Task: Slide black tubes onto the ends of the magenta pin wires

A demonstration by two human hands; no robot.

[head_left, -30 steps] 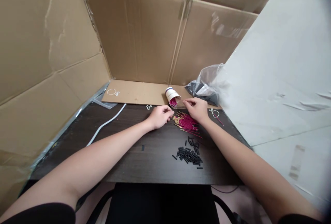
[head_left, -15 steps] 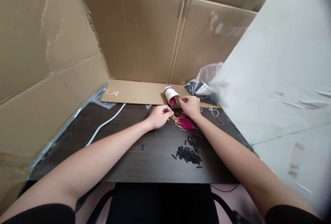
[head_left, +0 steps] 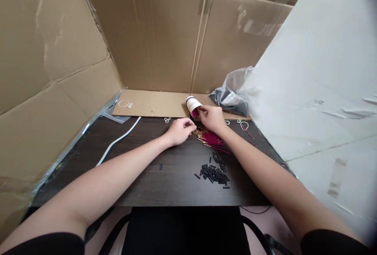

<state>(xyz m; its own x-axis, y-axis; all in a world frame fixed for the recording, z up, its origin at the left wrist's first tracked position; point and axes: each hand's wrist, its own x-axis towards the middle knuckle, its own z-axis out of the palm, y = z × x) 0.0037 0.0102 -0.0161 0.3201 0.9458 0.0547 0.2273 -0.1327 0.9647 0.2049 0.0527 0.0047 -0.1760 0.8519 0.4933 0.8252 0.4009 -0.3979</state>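
Note:
A small paper cup (head_left: 192, 103) lies on its side at the back of the dark table (head_left: 141, 168), with magenta pins showing in its mouth. My right hand (head_left: 211, 118) is at the cup's mouth, fingers pinched together on something I cannot make out. Below that hand lies a loose pile of magenta pins with gold tips (head_left: 209, 138). My left hand (head_left: 179, 130) rests curled on the table just left of the pile, fingertips pressed together. A heap of short black tubes (head_left: 214, 173) lies nearer to me.
Cardboard walls enclose the back and left; a white board (head_left: 318, 82) leans on the right. A clear bag of black parts (head_left: 232, 98) sits behind the cup. A white cable (head_left: 118, 141), small white rings (head_left: 126, 104) and one stray black tube (head_left: 160, 166) lie on the left.
My right hand has moved left and back from above the pin pile to the mouth of the cup. My left hand has barely shifted.

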